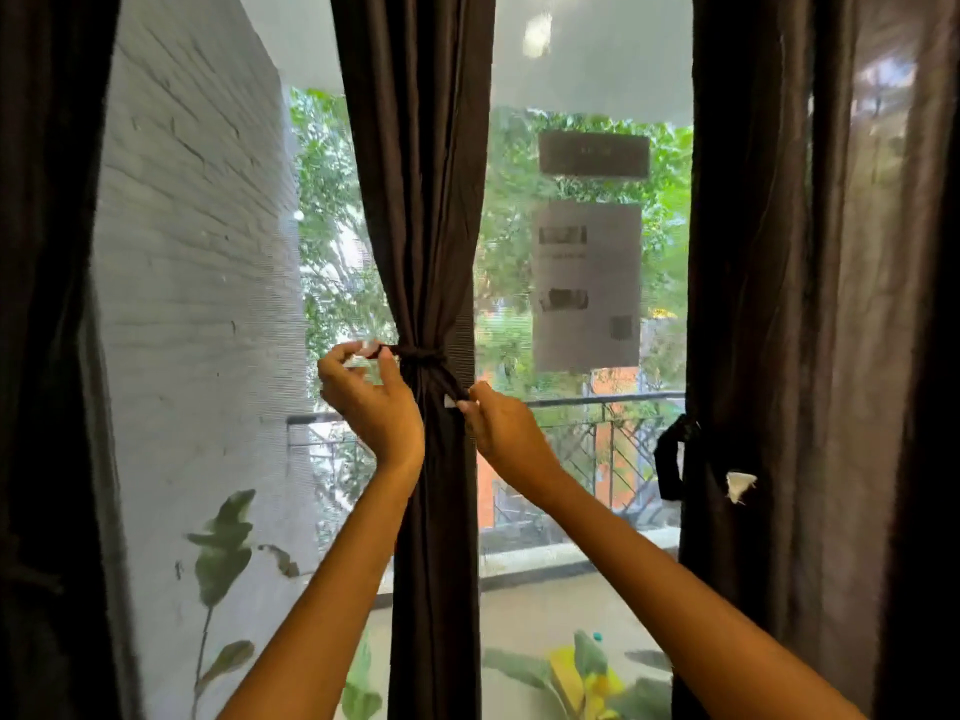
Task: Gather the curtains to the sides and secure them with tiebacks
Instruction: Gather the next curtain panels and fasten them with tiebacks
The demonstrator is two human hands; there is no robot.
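A dark brown curtain (421,200) hangs in the middle of the window, bunched at waist height by a dark tieback (422,354) wound round it. My left hand (366,394) pinches one end of the tieback at the curtain's left. At the curtain's right edge, slightly lower, my right hand (501,431) pinches the other end. A second dark curtain (779,304) hangs at the right with a dark tieback (670,459) dangling loose beside a white tag (738,485). A third dark curtain (47,356) fills the left edge.
Behind the glass stand a white brick wall (197,252), a metal balcony railing (587,407) and green trees. Grey paper notices (587,283) are stuck on the pane. Leafy plants (223,553) show low down.
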